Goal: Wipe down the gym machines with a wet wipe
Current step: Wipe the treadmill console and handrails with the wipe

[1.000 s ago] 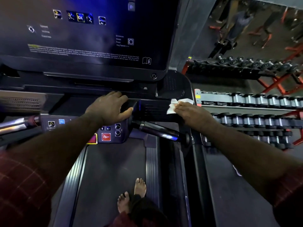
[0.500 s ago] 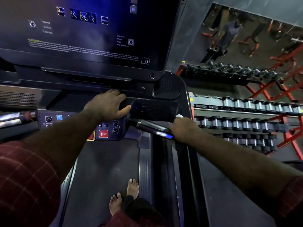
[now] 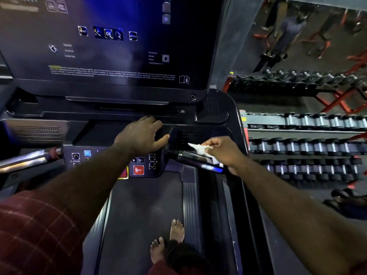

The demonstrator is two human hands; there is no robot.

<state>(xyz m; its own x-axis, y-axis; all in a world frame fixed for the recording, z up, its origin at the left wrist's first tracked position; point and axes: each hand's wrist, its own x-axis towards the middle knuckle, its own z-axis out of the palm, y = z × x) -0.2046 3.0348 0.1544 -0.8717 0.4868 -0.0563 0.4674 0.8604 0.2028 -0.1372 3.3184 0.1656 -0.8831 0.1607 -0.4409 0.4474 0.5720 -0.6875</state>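
I stand on a dark treadmill whose console (image 3: pixel 111 56) fills the upper left. My right hand (image 3: pixel 224 153) is shut on a crumpled white wet wipe (image 3: pixel 200 148) and presses it onto the shiny right handlebar (image 3: pixel 190 158), just right of the control panel (image 3: pixel 139 165) with its red STOP button. My left hand (image 3: pixel 141 135) rests flat on the dark console tray (image 3: pixel 95 133), fingers spread, holding nothing.
A long rack of dumbbells (image 3: pixel 309 143) runs along the right side, with a mirror (image 3: pixel 309 34) above it. The treadmill belt (image 3: pixel 139 215) lies below, with my bare feet (image 3: pixel 168 241) on it. A left handlebar (image 3: pixel 25 159) sticks out at the left.
My right hand slid from the console's right edge down to the handlebar end, then back up the bar; the wipe shows again. My left hand stayed put.
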